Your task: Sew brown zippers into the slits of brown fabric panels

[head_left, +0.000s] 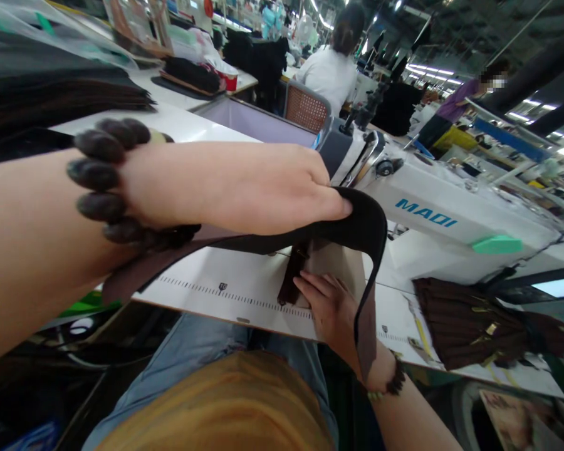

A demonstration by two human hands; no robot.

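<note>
A long dark brown leather strap (244, 243) arcs across the white sewing table (225, 289) and bends down near my right wrist. My left hand (282, 188) lies over the strap's upper edge, its fingertips pinching the strap beside the machine head. A dark beaded bracelet (101, 178) circles my left wrist. My right hand (331, 310) rests with parted fingers on a beige panel (333, 263), close to a narrow dark brown strip (292, 275). The strap hides part of the panel. A thin beaded bracelet (390, 379) sits on my right wrist.
A white MAQI sewing machine (425, 213) stands right of my hands, with a green block (497, 244) on it. Brown pieces with gold-coloured fittings (470, 322) lie at the right. Dark stacked material (61, 94) lies at upper left. A seated co-worker (329, 78) works beyond.
</note>
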